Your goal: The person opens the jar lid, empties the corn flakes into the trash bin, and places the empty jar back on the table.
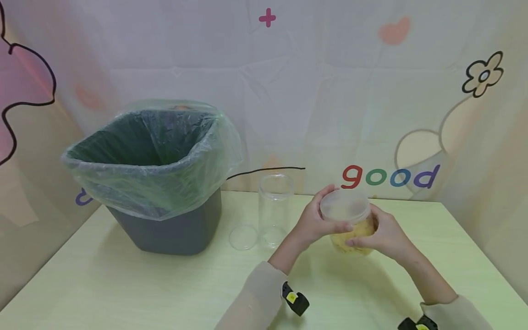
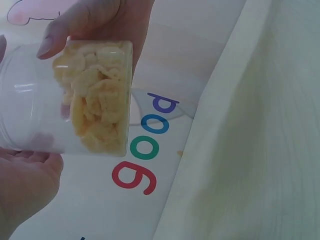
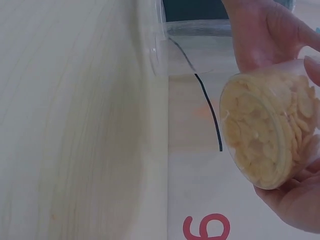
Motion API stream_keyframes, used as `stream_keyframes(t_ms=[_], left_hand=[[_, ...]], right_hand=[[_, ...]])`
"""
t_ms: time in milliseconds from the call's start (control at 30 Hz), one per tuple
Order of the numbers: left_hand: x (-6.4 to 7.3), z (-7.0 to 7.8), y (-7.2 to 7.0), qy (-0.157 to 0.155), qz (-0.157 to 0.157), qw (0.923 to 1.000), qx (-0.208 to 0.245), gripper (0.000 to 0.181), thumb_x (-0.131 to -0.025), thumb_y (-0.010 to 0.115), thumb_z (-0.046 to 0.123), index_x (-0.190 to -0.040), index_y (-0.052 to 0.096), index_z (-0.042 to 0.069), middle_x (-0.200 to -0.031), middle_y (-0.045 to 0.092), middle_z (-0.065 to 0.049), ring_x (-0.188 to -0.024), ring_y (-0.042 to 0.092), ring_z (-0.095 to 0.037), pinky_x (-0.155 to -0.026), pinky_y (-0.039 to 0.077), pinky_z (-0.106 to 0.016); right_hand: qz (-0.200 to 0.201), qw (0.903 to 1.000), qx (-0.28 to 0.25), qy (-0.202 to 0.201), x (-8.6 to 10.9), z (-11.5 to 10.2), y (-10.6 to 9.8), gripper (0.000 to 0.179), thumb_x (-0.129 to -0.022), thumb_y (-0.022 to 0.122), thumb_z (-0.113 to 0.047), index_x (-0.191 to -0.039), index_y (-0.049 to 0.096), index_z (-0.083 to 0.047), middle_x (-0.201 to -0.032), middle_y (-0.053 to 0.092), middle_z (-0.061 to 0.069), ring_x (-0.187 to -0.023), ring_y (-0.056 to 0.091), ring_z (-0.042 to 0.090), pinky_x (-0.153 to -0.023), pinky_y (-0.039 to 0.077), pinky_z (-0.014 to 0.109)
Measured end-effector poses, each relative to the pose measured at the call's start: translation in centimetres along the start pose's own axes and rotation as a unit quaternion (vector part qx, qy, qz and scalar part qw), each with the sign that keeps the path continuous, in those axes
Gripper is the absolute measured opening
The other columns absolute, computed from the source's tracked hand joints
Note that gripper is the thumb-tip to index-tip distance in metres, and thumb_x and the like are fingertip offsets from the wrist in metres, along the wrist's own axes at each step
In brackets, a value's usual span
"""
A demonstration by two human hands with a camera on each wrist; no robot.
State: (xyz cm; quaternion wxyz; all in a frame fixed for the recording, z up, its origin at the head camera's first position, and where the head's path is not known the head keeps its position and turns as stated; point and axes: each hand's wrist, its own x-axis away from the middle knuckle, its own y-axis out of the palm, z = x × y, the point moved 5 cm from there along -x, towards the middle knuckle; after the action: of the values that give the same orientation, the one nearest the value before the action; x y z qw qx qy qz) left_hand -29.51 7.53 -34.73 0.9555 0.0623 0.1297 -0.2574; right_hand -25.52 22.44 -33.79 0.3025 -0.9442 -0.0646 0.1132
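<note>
The left hand (image 1: pixel 314 222) and the right hand (image 1: pixel 391 234) are curled around the jar (image 1: pixel 342 242) from opposite sides, both with a firm-looking grip. The jar is held between them, raised off the surface (image 1: pixel 165 298), right of centre. Its long axis is near upright, with the lid (image 1: pixel 345 205) uppermost; the exact tilt cannot be read. The left hand is set higher, with fingers by the lid's far edge and the thumb laid across the near side. The right hand is set lower on the wall. The yellow pieces (image 2: pixel 102 100) are gathered toward the jar's base.

The empty tube (image 1: pixel 274 213) is located left of the jar, upright on the surface, its axis roughly parallel to the jar's. The left hand is the nearer to it. The disc (image 1: pixel 243 237) is laid flat just beside the tube, toward the bin (image 1: pixel 177 236); contact between disc and tube cannot be confirmed.
</note>
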Motion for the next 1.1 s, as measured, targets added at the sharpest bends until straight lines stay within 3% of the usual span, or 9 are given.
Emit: stream_keyframes(t_ms=[133, 233, 533, 867, 967, 1100], left_hand=[[0.0, 0.2, -0.2, 0.017, -0.019, 0.9993, 0.026, 0.085, -0.071, 0.073, -0.001, -0.142, 0.028, 0.011, -0.133, 0.042, 0.011, -0.108, 0.047, -0.005, -0.089, 0.041, -0.023], [0.0, 0.3, -0.3, 0.025, -0.011, 0.9993, 0.025, 0.081, -0.07, 0.073, -0.003, -0.139, 0.032, 0.01, -0.128, 0.046, 0.01, -0.105, 0.048, -0.005, -0.088, 0.042, -0.023], [0.2, 0.1, 0.4, -0.008, 0.102, 0.9941, -0.036, 0.083, -0.063, 0.083, 0.011, -0.133, 0.04, 0.017, -0.124, 0.047, 0.013, -0.103, 0.048, -0.007, -0.084, 0.043, -0.023], [0.8, 0.4, 1.3, -0.021, 0.198, 0.9783, -0.057, 0.087, -0.059, 0.086, 0.024, -0.132, 0.04, 0.019, -0.125, 0.046, 0.012, -0.105, 0.046, -0.01, -0.083, 0.042, -0.03], [1.0, 0.4, 1.5, -0.024, 0.218, 0.9737, -0.061, 0.09, -0.058, 0.086, 0.027, -0.134, 0.037, 0.017, -0.126, 0.044, 0.01, -0.106, 0.045, -0.012, -0.082, 0.042, -0.033], [1.1, 0.5, 1.7, -0.027, 0.216, 0.9738, -0.067, 0.095, -0.059, 0.085, 0.03, -0.137, 0.033, 0.017, -0.127, 0.042, 0.01, -0.108, 0.043, -0.013, -0.083, 0.042, -0.035]], right_hand=[[-0.007, 0.9999, -0.001, -0.008, 0.0, -0.1, 0.0, 0.074, -0.069, 0.078, -0.013, -0.129, 0.038, 0.003, -0.114, 0.052, 0.021, -0.096, 0.054, 0.032, -0.073, 0.05, 0.028], [-0.009, 0.9999, -0.002, -0.012, 0.0, -0.2, 0.1, 0.074, -0.069, 0.078, -0.013, -0.129, 0.038, 0.003, -0.114, 0.052, 0.02, -0.095, 0.054, 0.032, -0.073, 0.05, 0.027], [0.012, 0.9997, 0.015, -0.015, 0.0, -0.4, 0.0, 0.075, -0.066, 0.081, -0.014, -0.128, 0.041, 0.001, -0.11, 0.055, 0.018, -0.086, 0.055, 0.022, -0.068, 0.05, 0.026], [0.031, 0.9986, 0.042, -0.01, 0.0, -0.5, -0.1, 0.079, -0.066, 0.081, -0.019, -0.131, 0.04, 0.0, -0.115, 0.054, 0.018, -0.096, 0.052, 0.029, -0.072, 0.048, 0.028], [0.034, 0.9983, 0.046, -0.011, 0.0, -0.6, 0.0, 0.08, -0.066, 0.081, -0.02, -0.131, 0.04, -0.002, -0.116, 0.054, 0.017, -0.097, 0.052, 0.029, -0.073, 0.048, 0.026], [0.034, 0.9982, 0.049, -0.008, 0.1, -0.7, -0.1, 0.081, -0.066, 0.082, -0.021, -0.132, 0.039, -0.002, -0.117, 0.054, 0.017, -0.098, 0.052, 0.028, -0.075, 0.047, 0.025]])
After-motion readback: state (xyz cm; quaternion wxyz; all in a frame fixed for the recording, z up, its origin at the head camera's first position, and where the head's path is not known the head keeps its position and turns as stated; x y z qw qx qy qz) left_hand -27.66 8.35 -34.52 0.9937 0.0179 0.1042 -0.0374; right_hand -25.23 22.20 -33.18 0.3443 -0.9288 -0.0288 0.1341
